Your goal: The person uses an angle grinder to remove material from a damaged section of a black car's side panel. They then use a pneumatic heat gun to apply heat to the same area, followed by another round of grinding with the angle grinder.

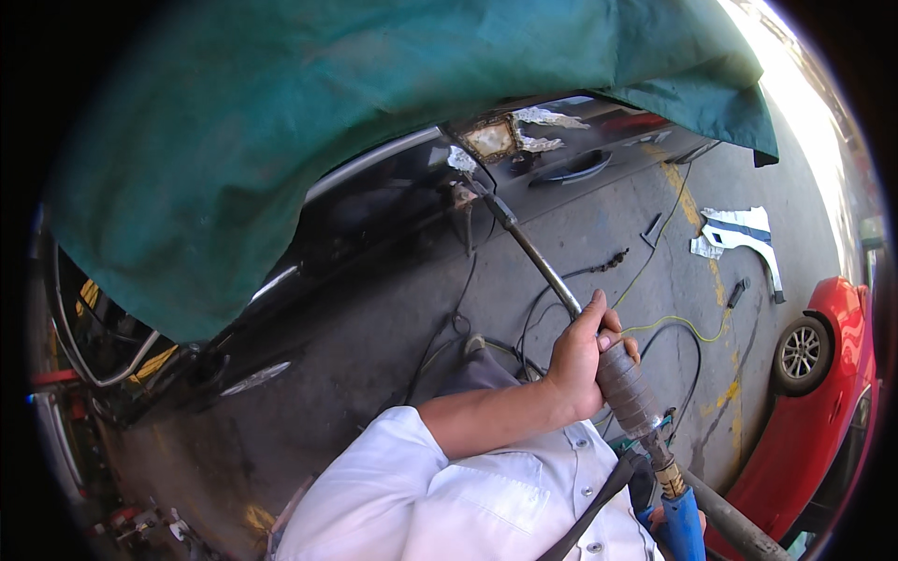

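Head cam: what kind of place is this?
Most likely an open-air car body repair yard. A dark car under a green tarp has a stripped patch on its door, a loose white body panel lies on the concrete, and the left hand grips a long metal tool set against that door.

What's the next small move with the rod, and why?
Probably hold the rod steady and keep its tip pressed on the bare patch of the black car door. The left hand grips the handle, and the tip looks already at the patch, so no repositioning seems needed.
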Motion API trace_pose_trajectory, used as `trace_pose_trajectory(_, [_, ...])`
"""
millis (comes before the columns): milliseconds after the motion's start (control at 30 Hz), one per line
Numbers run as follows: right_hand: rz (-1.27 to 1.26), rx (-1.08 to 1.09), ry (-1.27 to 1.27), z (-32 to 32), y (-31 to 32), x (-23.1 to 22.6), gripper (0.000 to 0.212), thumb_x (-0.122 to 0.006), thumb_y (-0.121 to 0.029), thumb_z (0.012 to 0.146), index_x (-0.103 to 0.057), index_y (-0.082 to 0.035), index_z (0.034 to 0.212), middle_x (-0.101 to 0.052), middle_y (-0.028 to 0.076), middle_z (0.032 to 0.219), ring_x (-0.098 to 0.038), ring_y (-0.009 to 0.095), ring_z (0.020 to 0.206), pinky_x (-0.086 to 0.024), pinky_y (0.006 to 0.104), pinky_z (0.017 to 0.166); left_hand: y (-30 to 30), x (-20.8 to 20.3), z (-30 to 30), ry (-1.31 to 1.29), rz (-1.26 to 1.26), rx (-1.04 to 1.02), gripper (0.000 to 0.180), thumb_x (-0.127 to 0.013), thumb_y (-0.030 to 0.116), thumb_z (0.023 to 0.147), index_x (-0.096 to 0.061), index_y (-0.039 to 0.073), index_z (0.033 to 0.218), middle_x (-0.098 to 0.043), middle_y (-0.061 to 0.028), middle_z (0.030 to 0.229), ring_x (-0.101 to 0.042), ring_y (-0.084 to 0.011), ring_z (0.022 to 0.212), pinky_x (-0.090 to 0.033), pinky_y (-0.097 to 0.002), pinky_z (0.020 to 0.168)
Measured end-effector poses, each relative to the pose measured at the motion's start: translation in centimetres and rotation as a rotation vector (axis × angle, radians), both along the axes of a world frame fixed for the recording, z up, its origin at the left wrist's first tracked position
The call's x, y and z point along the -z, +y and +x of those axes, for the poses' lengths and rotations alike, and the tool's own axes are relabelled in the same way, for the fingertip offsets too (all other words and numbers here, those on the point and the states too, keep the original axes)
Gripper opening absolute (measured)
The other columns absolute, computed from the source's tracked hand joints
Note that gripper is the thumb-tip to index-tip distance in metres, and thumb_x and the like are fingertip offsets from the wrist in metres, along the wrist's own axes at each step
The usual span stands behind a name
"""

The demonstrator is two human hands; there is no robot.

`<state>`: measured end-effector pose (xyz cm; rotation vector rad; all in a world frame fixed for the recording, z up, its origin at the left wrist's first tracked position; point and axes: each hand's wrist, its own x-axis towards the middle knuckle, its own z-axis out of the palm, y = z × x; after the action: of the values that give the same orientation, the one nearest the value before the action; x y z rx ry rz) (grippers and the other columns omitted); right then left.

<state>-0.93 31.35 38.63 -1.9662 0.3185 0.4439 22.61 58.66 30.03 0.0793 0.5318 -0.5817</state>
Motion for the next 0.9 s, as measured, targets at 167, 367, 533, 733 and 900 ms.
trace_pose_trajectory(167, [-0.004,-0.024,0.008,0.1,-0.2,0.0,0.037,-0.081,-0.003,0.060,-0.066,-0.001,0.094,-0.068,0.009,0.084,-0.067,0.019,0.073,-0.055,0.0311,0.066,0.0,-0.4,0.1,-0.017,0.012,-0.032,0.042,-0.057,0.049,0.101,-0.047,0.015,0.078,-0.036,0.0049,0.062,-0.057,-0.0183,0.073,-0.053,-0.0410,0.077])
trace_pose_trajectory(367, [-0.014,-0.068,0.006,0.6,0.0,0.5,0.032,-0.080,-0.003,0.060,-0.066,-0.001,0.089,-0.067,0.008,0.081,-0.067,0.018,0.070,-0.054,0.0298,0.064,0.7,-0.3,0.6,-0.031,0.022,-0.024,0.041,-0.059,0.048,0.100,-0.048,0.016,0.077,-0.036,0.0053,0.061,-0.057,-0.0178,0.072,-0.053,-0.0407,0.077])
trace_pose_trajectory(533, [-0.041,-0.113,-0.020,1.0,0.9,0.2,0.028,-0.080,-0.003,0.060,-0.066,-0.002,0.085,-0.067,0.008,0.079,-0.067,0.017,0.068,-0.054,0.0287,0.063,1.0,0.0,1.2,0.017,0.014,-0.048,0.040,-0.060,0.048,0.099,-0.050,0.016,0.078,-0.038,0.0052,0.059,-0.057,-0.0179,0.072,-0.052,-0.0389,0.076])
trace_pose_trajectory(733, [-0.111,-0.227,-0.007,1.7,1.5,-0.9,0.026,-0.078,-0.005,0.059,-0.066,-0.004,0.082,-0.065,0.005,0.075,-0.066,0.017,0.067,-0.053,0.0287,0.062,1.0,0.5,0.7,0.048,0.021,-0.035,0.040,-0.063,0.049,0.097,-0.052,0.016,0.078,-0.039,0.0056,0.056,-0.057,-0.0185,0.071,-0.052,-0.0382,0.075])
trace_pose_trajectory(900, [-0.110,-0.082,0.009,2.2,2.9,-1.7,0.021,-0.076,-0.006,0.059,-0.065,-0.006,0.077,-0.065,0.006,0.072,-0.065,0.022,0.063,-0.052,0.0306,0.062,3.0,-1.1,3.1,0.139,0.015,-0.002,0.037,-0.064,0.048,0.097,-0.054,0.015,0.081,-0.041,0.0068,0.054,-0.057,-0.0162,0.067,-0.052,-0.0361,0.075])
